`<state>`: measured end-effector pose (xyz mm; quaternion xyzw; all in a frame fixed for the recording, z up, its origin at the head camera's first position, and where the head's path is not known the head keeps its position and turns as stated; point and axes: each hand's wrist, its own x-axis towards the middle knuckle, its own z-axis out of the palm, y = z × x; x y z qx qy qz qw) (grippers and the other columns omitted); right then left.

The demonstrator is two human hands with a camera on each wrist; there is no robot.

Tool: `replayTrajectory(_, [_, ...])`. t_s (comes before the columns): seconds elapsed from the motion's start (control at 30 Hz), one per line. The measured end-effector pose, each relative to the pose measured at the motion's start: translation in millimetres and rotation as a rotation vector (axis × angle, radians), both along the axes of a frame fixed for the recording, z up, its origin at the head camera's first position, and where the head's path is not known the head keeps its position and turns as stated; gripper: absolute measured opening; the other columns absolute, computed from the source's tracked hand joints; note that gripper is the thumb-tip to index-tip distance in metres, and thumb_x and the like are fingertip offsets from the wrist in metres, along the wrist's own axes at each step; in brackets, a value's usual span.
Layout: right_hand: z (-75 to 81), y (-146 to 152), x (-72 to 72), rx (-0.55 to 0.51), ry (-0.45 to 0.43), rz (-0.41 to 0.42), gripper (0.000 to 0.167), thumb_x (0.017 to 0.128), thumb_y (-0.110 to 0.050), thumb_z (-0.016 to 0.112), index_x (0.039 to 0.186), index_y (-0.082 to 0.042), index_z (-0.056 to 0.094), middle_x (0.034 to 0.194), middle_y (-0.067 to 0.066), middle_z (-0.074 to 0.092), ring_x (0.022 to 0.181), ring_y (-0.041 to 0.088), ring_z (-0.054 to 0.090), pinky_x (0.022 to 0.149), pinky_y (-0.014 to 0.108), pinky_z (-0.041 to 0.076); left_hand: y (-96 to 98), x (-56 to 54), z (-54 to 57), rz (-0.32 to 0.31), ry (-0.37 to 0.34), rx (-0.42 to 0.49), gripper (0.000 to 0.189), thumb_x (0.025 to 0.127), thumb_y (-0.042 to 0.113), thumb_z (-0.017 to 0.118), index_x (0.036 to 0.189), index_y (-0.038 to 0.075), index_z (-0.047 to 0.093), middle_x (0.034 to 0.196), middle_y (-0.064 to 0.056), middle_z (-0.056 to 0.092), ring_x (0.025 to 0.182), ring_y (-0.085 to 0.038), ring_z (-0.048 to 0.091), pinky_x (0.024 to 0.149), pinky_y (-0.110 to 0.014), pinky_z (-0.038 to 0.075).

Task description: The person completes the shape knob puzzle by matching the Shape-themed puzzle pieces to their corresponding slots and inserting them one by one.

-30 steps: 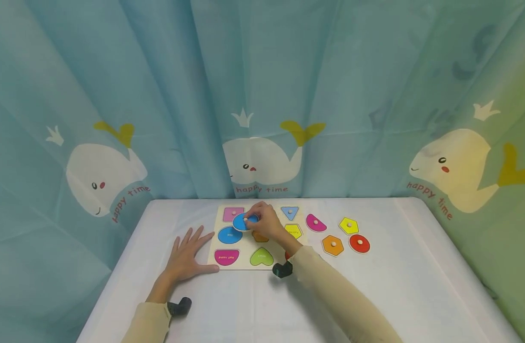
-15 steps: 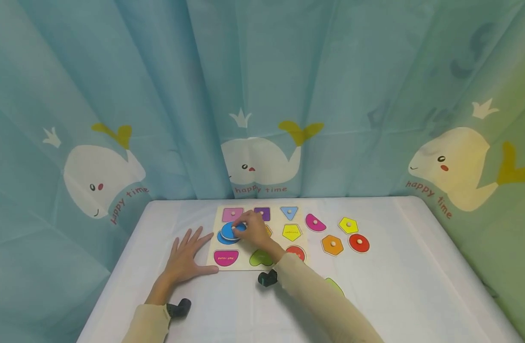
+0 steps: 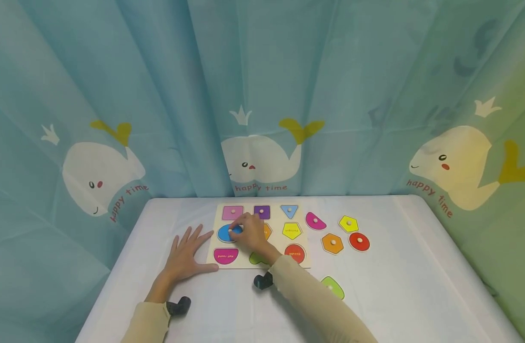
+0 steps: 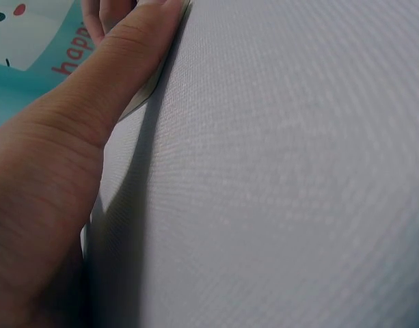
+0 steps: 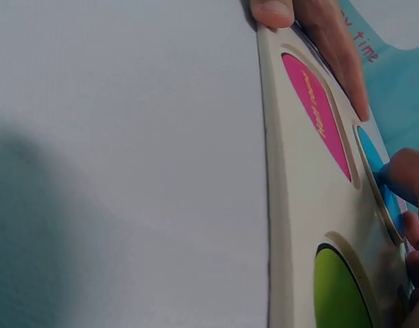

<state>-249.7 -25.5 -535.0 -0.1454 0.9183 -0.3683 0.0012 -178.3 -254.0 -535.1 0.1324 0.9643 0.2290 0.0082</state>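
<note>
A shape-puzzle board (image 3: 275,214) lies on the white table. My right hand (image 3: 251,233) pinches the knob of a blue oval puzzle piece (image 3: 224,234) over the board's oval recess. In the right wrist view the blue piece (image 5: 368,147) looks level with the recess, with the right thumb (image 5: 406,174) at its knob. My left hand (image 3: 183,257) lies with spread, straight fingers at the board's left side; its thumb and a fingertip touch the edge. In the left wrist view the left thumb (image 4: 120,61) rests against the board's corner.
Pink (image 3: 233,212), purple (image 3: 261,209) and light-blue (image 3: 289,209) knobbed pieces sit along the board's far row. To the right lie loose magenta (image 3: 314,222), yellow (image 3: 347,227), orange (image 3: 332,245) and red (image 3: 359,244) pieces. A green piece (image 3: 334,288) lies nearer, beside the right sleeve.
My right hand has moved left and down with the blue oval piece, from over the board to the oval recess. The left hand has stayed put.
</note>
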Motion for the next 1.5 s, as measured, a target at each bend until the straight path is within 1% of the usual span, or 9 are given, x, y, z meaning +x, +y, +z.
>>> replayTrajectory(0.17, [-0.3, -1.9, 1.4, 0.024, 0.025, -0.010, 0.011, 0.092, -0.030, 0.077, 0.098, -0.024, 0.083, 0.121, 0.001, 0.066, 0.119, 0.023, 0.049, 0.104, 0.049, 0.041, -0.4, -1.3, -0.8, 0.001, 0.005, -0.009, 0.100, 0.071, 0.065, 0.082, 0.154, 0.018, 0.049, 0.166, -0.020, 0.029, 0.153, -0.050, 0.015, 0.116, -0.077, 0.004])
replayTrajectory(0.3, [0.3, -2.0, 2.7, 0.033, 0.026, -0.017, 0.010, 0.091, -0.032, 0.077, 0.097, -0.026, 0.083, 0.122, -0.001, 0.066, 0.119, 0.022, 0.049, 0.105, 0.047, 0.040, -0.7, -1.7, -2.0, 0.000, 0.009, -0.015, 0.100, 0.071, 0.065, 0.082, 0.154, 0.019, 0.049, 0.166, -0.019, 0.029, 0.153, -0.050, 0.015, 0.116, -0.077, 0.004])
replayTrajectory(0.43, [-0.7, -1.9, 3.5, 0.030, 0.022, -0.019, 0.010, 0.091, -0.033, 0.077, 0.097, -0.027, 0.083, 0.123, -0.002, 0.066, 0.119, 0.021, 0.048, 0.106, 0.046, 0.040, -0.6, -1.5, -2.8, 0.001, 0.011, -0.018, 0.100, 0.071, 0.064, 0.082, 0.154, 0.018, 0.049, 0.166, -0.019, 0.029, 0.153, -0.050, 0.015, 0.116, -0.077, 0.004])
replayTrajectory(0.77, [-3.5, -1.4, 3.8, 0.014, 0.030, -0.016, 0.009, 0.090, -0.032, 0.078, 0.095, -0.026, 0.082, 0.122, -0.001, 0.066, 0.118, 0.021, 0.047, 0.101, 0.045, 0.040, 0.7, -0.2, -0.6, 0.007, -0.004, -0.010, 0.101, 0.071, 0.064, 0.082, 0.154, 0.018, 0.049, 0.166, -0.020, 0.029, 0.153, -0.050, 0.015, 0.116, -0.077, 0.003])
replayTrajectory(0.9, [-2.6, -1.3, 3.6, 0.020, 0.036, -0.006, 0.009, 0.090, -0.031, 0.078, 0.095, -0.025, 0.083, 0.121, 0.000, 0.066, 0.118, 0.022, 0.047, 0.100, 0.046, 0.039, 0.6, -0.4, -0.5, 0.007, -0.007, -0.009, 0.101, 0.071, 0.065, 0.082, 0.154, 0.018, 0.049, 0.166, -0.020, 0.029, 0.153, -0.050, 0.015, 0.116, -0.077, 0.003])
replayTrajectory(1.03, [-1.4, -0.7, 3.7, 0.030, 0.032, 0.002, 0.010, 0.091, -0.031, 0.077, 0.097, -0.024, 0.082, 0.121, 0.000, 0.066, 0.118, 0.022, 0.048, 0.098, 0.044, 0.039, 0.1, -0.7, -0.7, 0.005, -0.007, -0.006, 0.101, 0.071, 0.065, 0.083, 0.154, 0.019, 0.049, 0.166, -0.019, 0.028, 0.153, -0.050, 0.015, 0.116, -0.076, 0.003])
replayTrajectory(1.27, [0.0, -0.7, 4.2, 0.038, 0.011, 0.006, 0.012, 0.092, -0.031, 0.076, 0.100, -0.024, 0.082, 0.123, 0.000, 0.065, 0.120, 0.021, 0.047, 0.100, 0.043, 0.040, -0.2, -0.8, -0.4, 0.003, -0.010, 0.003, 0.100, 0.071, 0.065, 0.083, 0.154, 0.019, 0.049, 0.166, -0.019, 0.028, 0.153, -0.050, 0.015, 0.116, -0.077, 0.002])
replayTrajectory(1.37, [-0.2, -0.6, 3.8, 0.040, 0.016, 0.009, 0.011, 0.093, -0.032, 0.076, 0.099, -0.025, 0.082, 0.124, 0.000, 0.065, 0.119, 0.021, 0.047, 0.099, 0.043, 0.040, -0.2, -0.6, -0.4, 0.003, -0.008, 0.004, 0.100, 0.071, 0.064, 0.083, 0.154, 0.019, 0.049, 0.166, -0.019, 0.028, 0.153, -0.050, 0.014, 0.116, -0.076, 0.002])
replayTrajectory(1.5, [0.6, 1.6, 2.0, 0.059, 0.024, 0.036, 0.012, 0.092, -0.033, 0.076, 0.100, -0.026, 0.081, 0.123, 0.000, 0.065, 0.117, 0.022, 0.048, 0.098, 0.042, 0.040, -0.2, -0.1, -0.9, 0.002, -0.007, 0.006, 0.100, 0.072, 0.064, 0.083, 0.154, 0.019, 0.048, 0.166, -0.019, 0.028, 0.153, -0.050, 0.014, 0.116, -0.076, 0.002])
